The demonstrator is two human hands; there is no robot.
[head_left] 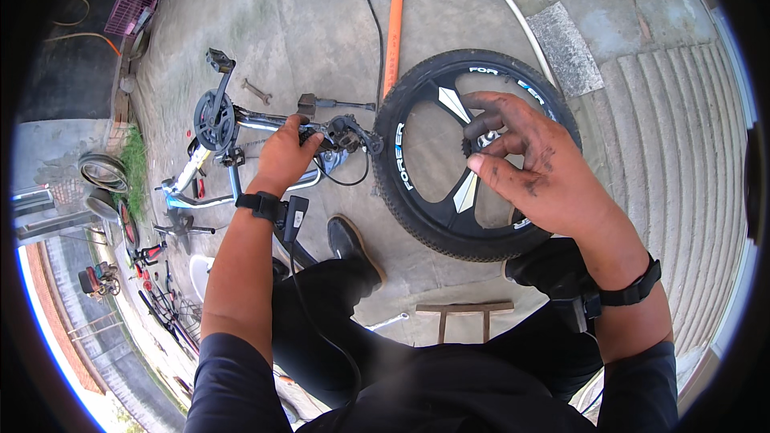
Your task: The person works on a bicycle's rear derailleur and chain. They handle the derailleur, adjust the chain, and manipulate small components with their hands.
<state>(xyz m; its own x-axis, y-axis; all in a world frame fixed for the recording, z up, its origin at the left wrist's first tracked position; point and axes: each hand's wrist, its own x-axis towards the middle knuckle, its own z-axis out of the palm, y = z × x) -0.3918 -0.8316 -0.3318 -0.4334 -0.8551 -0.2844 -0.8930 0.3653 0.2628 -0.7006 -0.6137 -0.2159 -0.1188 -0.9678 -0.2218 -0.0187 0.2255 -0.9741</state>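
Note:
My left hand (pixel 285 152) is closed on the bicycle frame (pixel 204 200) near the rear derailleur (pixel 349 130), at the centre left. The frame lies on its side, with chainring (pixel 210 130) and crank arm upward. At the right is a black-tyred wheel (pixel 393 192) with black and white spokes. My right hand (pixel 545 172) has curled fingers at its hub (pixel 488 139), around a small dark toothed part; whether it grips that part is hidden. Both wrists wear black straps.
An orange floor pump (pixel 393 44) with hose lies beyond the wheel, a spanner (pixel 257 91) by the frame. Near my legs are a wooden stool (pixel 465 307) and silver tool (pixel 389 321). Bike parts (pixel 164 305), spare tyres (pixel 103 172) and a pink crate (pixel 132 2) line the left; ridged paving (pixel 674 152) lies right.

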